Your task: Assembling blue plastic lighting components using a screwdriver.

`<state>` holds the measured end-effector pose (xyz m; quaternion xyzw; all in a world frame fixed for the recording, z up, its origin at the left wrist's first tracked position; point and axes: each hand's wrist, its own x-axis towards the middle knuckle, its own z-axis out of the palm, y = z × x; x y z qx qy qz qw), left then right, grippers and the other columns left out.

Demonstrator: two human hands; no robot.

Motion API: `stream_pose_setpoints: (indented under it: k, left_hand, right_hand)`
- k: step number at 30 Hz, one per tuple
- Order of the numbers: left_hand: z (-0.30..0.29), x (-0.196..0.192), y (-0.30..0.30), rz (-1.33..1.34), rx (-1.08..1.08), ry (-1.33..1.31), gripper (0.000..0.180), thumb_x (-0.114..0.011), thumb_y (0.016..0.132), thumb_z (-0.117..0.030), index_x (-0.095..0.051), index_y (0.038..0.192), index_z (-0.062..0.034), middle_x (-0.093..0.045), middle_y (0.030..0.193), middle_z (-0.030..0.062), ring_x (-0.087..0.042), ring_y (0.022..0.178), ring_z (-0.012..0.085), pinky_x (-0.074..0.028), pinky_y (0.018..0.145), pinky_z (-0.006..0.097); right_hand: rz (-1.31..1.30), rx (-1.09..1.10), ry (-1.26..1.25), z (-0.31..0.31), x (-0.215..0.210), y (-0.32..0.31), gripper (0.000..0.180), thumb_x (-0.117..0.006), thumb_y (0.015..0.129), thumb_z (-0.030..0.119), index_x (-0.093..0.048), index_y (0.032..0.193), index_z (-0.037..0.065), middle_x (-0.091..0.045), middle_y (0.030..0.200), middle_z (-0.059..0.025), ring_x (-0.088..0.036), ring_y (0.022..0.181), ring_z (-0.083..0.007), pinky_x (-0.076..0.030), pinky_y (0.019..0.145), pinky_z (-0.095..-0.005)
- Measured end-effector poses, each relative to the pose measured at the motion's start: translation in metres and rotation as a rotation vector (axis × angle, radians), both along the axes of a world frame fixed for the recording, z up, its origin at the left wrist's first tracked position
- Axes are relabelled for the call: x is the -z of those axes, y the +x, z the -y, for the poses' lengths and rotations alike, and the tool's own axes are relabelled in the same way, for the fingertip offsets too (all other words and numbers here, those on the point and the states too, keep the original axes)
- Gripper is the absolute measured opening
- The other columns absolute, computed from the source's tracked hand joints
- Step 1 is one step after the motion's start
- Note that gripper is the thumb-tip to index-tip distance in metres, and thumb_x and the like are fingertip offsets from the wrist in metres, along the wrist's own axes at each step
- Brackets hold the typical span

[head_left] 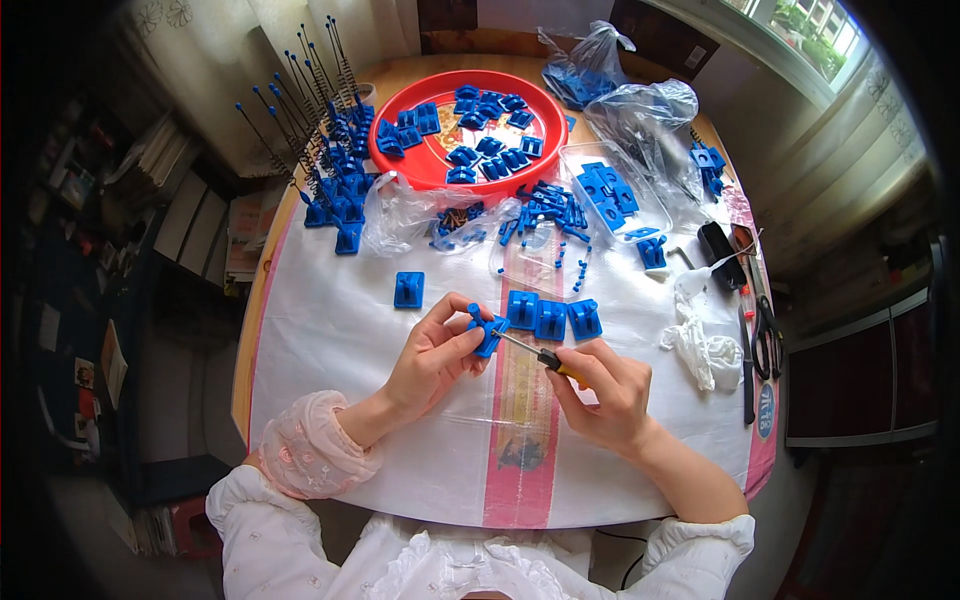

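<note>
Between its thumb and fingers my left hand (438, 350) grips a small blue plastic part (489, 341) with a knob sticking up. My right hand (607, 392) is closed round the yellow and black handle of a screwdriver (551, 359). The screwdriver's thin shaft points left, and its tip meets the blue part. Just beyond my hands stand several similar blue parts (550, 320) in a row, and a single blue piece (408, 289) lies farther left.
A round red tray (458, 186) holds several blue parts at the back. Blue pieces with springs (345, 190) stand far left. Clear plastic boxes (655, 205) and bags (400, 225) hold small parts. To the right lie scissors (768, 340), a black case (720, 250) and a crumpled white bag (705, 345).
</note>
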<state>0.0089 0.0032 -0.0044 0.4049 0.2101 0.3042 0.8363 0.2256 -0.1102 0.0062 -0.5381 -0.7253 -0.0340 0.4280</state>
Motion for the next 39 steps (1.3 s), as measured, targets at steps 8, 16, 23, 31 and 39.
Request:
stream_pose_setpoints:
  k: [8, 16, 23, 31, 39]
  left_hand:
    - [-0.001, 0.003, 0.001, -0.114, -0.059, 0.281, 0.014, -0.061, 0.100, -0.012, -0.056, 0.113, -0.0073, -0.065, 0.095, 0.0043, -0.060, 0.076, 0.0084, -0.050, 0.071, 0.025]
    - [0.002, 0.007, 0.003, -0.131, -0.100, 0.391, 0.015, -0.062, 0.099, -0.008, -0.055, 0.113, -0.0073, -0.064, 0.097, 0.0065, -0.063, 0.077, 0.0109, -0.053, 0.070, 0.026]
    - [0.003, 0.006, 0.002, -0.134, -0.049, 0.372, 0.011, -0.063, 0.098, -0.006, -0.054, 0.106, -0.0063, -0.065, 0.096, 0.0079, -0.061, 0.074, 0.0106, -0.052, 0.066, 0.026]
    - [0.002, 0.006, 0.003, -0.134, -0.032, 0.351, 0.010, -0.063, 0.098, -0.007, -0.055, 0.104, -0.0057, -0.066, 0.094, 0.0078, -0.061, 0.073, 0.0103, -0.051, 0.065, 0.025]
    - [0.002, 0.006, 0.002, -0.150, -0.055, 0.390, 0.010, -0.064, 0.097, -0.005, -0.056, 0.104, -0.0051, -0.064, 0.095, 0.0063, -0.060, 0.075, 0.0098, -0.051, 0.065, 0.024]
  right_hand:
    - [0.125, 0.009, 0.032, 0.000, -0.003, 0.002, 0.026, -0.078, 0.075, 0.008, -0.068, 0.098, 0.003, -0.063, 0.076, -0.0043, -0.057, 0.052, -0.0183, -0.042, 0.045, -0.0319]
    - [0.162, 0.026, -0.048, -0.005, -0.006, 0.002, 0.026, -0.073, 0.080, 0.007, -0.067, 0.105, 0.001, -0.059, 0.076, -0.0052, -0.058, 0.063, -0.0208, -0.044, 0.053, -0.0342]
    - [0.213, 0.018, -0.067, 0.001, -0.007, -0.001, 0.028, -0.070, 0.080, 0.009, -0.066, 0.107, 0.002, -0.056, 0.076, -0.0051, -0.057, 0.062, -0.0198, -0.044, 0.051, -0.0330]
    - [0.246, 0.010, -0.045, 0.004, -0.004, -0.002, 0.028, -0.071, 0.079, 0.008, -0.066, 0.106, 0.003, -0.056, 0.076, -0.0045, -0.059, 0.063, -0.0196, -0.044, 0.049, -0.0328]
    - [0.039, -0.034, -0.205, 0.007, -0.004, -0.005, 0.024, -0.069, 0.085, 0.005, -0.062, 0.107, 0.001, -0.056, 0.075, -0.0077, -0.060, 0.062, -0.0257, -0.047, 0.052, -0.0371]
